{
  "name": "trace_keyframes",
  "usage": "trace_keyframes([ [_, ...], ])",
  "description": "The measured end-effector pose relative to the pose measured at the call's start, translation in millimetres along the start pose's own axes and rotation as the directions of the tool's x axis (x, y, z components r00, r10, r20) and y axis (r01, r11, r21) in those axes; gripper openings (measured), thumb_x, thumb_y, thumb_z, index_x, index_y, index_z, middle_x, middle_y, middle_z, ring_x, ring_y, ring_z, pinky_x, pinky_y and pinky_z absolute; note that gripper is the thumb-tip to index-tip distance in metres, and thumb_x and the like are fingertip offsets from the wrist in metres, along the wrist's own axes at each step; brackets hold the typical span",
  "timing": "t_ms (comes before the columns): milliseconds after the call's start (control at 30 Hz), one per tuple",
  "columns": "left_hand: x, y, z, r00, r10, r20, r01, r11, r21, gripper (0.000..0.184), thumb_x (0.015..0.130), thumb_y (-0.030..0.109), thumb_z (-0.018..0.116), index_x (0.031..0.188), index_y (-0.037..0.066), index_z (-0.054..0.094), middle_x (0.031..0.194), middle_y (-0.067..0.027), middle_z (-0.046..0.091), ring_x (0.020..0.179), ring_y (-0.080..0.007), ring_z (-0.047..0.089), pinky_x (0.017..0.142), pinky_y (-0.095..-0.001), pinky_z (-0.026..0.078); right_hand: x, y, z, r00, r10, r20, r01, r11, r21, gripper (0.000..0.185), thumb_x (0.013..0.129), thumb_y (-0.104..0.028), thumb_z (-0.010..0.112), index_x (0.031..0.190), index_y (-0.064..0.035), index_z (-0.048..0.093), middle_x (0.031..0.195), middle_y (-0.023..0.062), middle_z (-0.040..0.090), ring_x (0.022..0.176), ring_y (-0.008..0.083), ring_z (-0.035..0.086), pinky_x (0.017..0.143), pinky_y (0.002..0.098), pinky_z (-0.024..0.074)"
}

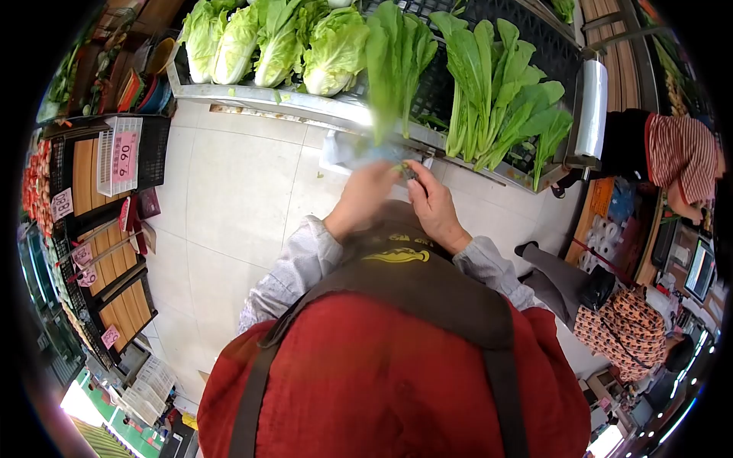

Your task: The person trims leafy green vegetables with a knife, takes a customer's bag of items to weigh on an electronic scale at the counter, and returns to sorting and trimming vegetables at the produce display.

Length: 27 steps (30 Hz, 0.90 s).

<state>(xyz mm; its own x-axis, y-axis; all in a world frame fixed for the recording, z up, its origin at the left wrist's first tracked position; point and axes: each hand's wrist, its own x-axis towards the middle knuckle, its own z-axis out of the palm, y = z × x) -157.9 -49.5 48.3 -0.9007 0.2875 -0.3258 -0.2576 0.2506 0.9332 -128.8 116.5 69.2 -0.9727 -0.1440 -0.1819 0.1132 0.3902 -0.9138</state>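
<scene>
My left hand (360, 200) is smeared by motion, and its fingers cannot be made out. Close beside it, my right hand (437, 206) is closed, thumb and forefinger pinched around a small dark and green thing (406, 171) too small to name. Just beyond the hands, a blurred bunch of leafy greens (385, 69) overhangs the rack's front edge; whether a hand touches it cannot be seen. Below that edge is a pale, bluish plastic container (336, 153), partly hidden by my left hand. More long-stemmed greens (489, 91) lie to the right on the rack.
Several lettuce-like heads (332, 57) line the left of the metal-edged rack (267, 98). A plastic film roll (590, 111) stands at its right corner. Crates with price signs (124, 156) are at left. Two people, one in a striped top (683, 149), one in a patterned top (622, 332), are at right.
</scene>
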Motion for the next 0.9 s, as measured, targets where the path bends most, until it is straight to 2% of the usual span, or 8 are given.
trace_keyframes([
  [133,2,-17,2,0.998,-0.044,0.055,0.049,0.994,-0.096,0.022,0.096,0.022,0.051,0.096,0.002,0.061,0.063,0.0052,0.047,0.055,-0.0021,0.043,0.048,-0.0200,0.035,-2,3,2,0.999,0.052,0.016,-0.053,0.997,0.055,0.035,0.095,-0.017,0.046,0.127,-0.0029,0.049,0.067,-0.0011,0.049,0.056,0.0060,0.043,0.052,0.0218,0.0381],
  [333,0,-4,-32,0.986,-0.063,-0.154,0.056,0.997,-0.052,0.019,0.096,0.020,0.052,0.091,0.004,0.060,0.062,0.0073,0.039,0.056,-0.0031,0.032,0.050,-0.0190,0.027,3,51,-2,0.992,0.120,-0.042,-0.121,0.993,-0.010,0.036,0.095,-0.017,0.047,0.126,0.0000,0.049,0.066,-0.0001,0.051,0.055,0.0072,0.046,0.051,0.0232,0.0393],
  [367,-2,-5,-39,0.986,-0.110,-0.125,0.110,0.994,-0.004,0.031,0.094,0.030,0.051,0.099,0.002,0.063,0.066,-0.0068,0.060,0.052,-0.0178,0.058,0.053,-0.0334,0.045,2,49,-4,0.993,0.117,-0.017,-0.118,0.993,-0.022,0.036,0.095,-0.017,0.048,0.126,0.0000,0.050,0.065,0.0001,0.051,0.055,0.0074,0.047,0.051,0.0234,0.0396],
  [400,-4,-3,-42,0.982,-0.147,-0.117,0.140,0.988,-0.068,0.030,0.094,0.030,0.052,0.099,0.002,0.063,0.066,-0.0047,0.059,0.054,-0.0159,0.057,0.054,-0.0321,0.044,2,45,-5,0.993,0.114,0.008,-0.114,0.993,-0.033,0.036,0.095,-0.018,0.048,0.126,0.0000,0.050,0.065,0.0004,0.051,0.055,0.0077,0.047,0.051,0.0237,0.0400],
  [600,-10,-19,-47,0.979,-0.160,-0.126,0.143,0.980,-0.135,0.030,0.094,0.029,0.053,0.100,0.002,0.063,0.069,-0.0014,0.056,0.064,-0.0101,0.050,0.059,-0.0268,0.041,22,49,-8,0.996,0.038,0.078,-0.017,0.968,-0.252,0.039,0.095,-0.024,0.046,0.124,0.0000,0.051,0.075,0.0130,0.060,0.065,0.0262,0.058,0.063,0.0333,0.0457],
  [667,-12,-24,-45,0.975,-0.182,-0.124,0.163,0.976,-0.147,0.030,0.094,0.029,0.052,0.100,0.002,0.063,0.070,-0.0016,0.055,0.066,-0.0094,0.048,0.060,-0.0259,0.040,25,59,-9,0.994,-0.097,0.042,0.106,0.919,-0.380,0.040,0.094,-0.026,0.046,0.125,-0.0012,0.051,0.080,0.0174,0.062,0.073,0.0340,0.059,0.068,0.0365,0.0460],
  [867,-8,-28,-39,0.967,-0.185,-0.173,0.167,0.980,-0.109,0.028,0.093,0.027,0.053,0.102,0.002,0.063,0.071,-0.0020,0.056,0.065,-0.0095,0.049,0.061,-0.0267,0.041,23,40,-30,0.997,-0.012,0.078,0.035,0.955,-0.294,0.040,0.088,-0.023,0.058,0.121,-0.0022,0.054,0.081,0.0186,0.062,0.074,0.0338,0.060,0.067,0.0362,0.0464],
  [900,-7,-28,-36,0.967,-0.156,-0.200,0.124,0.979,-0.163,0.023,0.094,0.024,0.052,0.100,0.003,0.062,0.066,0.0026,0.049,0.058,-0.0056,0.041,0.053,-0.0224,0.034,21,45,-32,0.997,-0.015,0.072,0.036,0.954,-0.299,0.040,0.088,-0.023,0.058,0.121,-0.0022,0.054,0.081,0.0186,0.062,0.074,0.0338,0.060,0.067,0.0362,0.0464],
])
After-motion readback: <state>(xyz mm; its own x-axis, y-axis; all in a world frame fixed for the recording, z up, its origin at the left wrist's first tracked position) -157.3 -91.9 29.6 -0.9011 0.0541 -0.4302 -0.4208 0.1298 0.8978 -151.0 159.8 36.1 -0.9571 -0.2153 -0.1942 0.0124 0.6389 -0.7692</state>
